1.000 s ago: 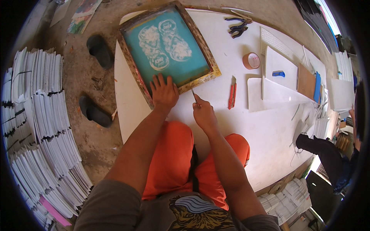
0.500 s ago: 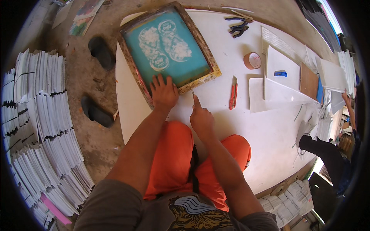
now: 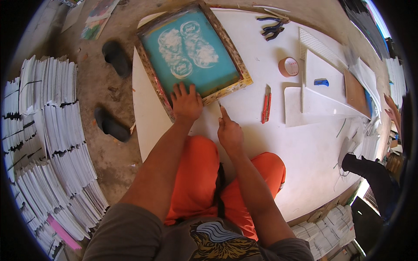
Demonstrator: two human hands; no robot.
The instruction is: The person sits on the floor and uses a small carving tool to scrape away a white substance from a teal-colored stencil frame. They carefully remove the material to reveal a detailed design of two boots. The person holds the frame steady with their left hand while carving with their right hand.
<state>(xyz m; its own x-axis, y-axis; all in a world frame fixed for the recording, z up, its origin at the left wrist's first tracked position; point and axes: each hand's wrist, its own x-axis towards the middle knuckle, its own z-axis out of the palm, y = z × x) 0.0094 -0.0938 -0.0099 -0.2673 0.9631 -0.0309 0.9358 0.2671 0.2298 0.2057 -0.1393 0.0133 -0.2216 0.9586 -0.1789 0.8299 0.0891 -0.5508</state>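
Observation:
A screen-printing frame (image 3: 225, 89) with worn wooden sides and teal mesh lies tilted on the white board. White printed shapes show on the mesh. My left hand (image 3: 186, 104) rests flat over its near side, fingers spread onto the mesh. My right hand (image 3: 230, 134) is closed around a thin metal-tipped tool (image 3: 219, 103), index finger stretched along it. The tool's tip is at the frame's near wooden edge; its handle is hidden in my palm. To the right of that hand lies a red utility knife (image 3: 266, 104).
A brown tape roll (image 3: 288, 67), dark-handled pliers (image 3: 273, 29) and a blue cutter (image 3: 321, 82) on white sheets (image 3: 315, 102) lie to the right. Black sandals (image 3: 116, 58) and stacked white bundles (image 3: 48, 82) are at left. Another person's dark-clad leg (image 3: 368, 169) reaches in from the right.
My hands and the frame hold nearly the same place, while the view shifts slightly. At right, the other person's hand has come away from the white sheets, which have moved.

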